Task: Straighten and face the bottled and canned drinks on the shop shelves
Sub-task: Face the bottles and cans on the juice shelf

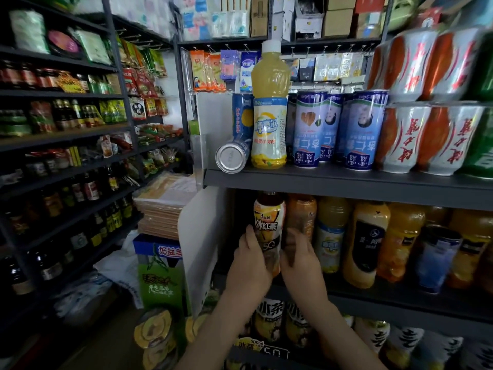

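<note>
On the middle shelf [400, 300], at its left end, the iced tea bottle [268, 222] stood upright, label forward. Left grip [248, 263] was wrapped round its left side, holding it. Right grip [301, 260] lay against its right side, blurred; clasping or only touching, could not tell. Orange juice bottles [365, 244] stood just right. On the upper shelf [346, 182], a yellow juice bottle [269, 110] stood upright, a blue can [232, 156] lay on its side beside it, and blue-white cans [357, 129] stood upside down.
</note>
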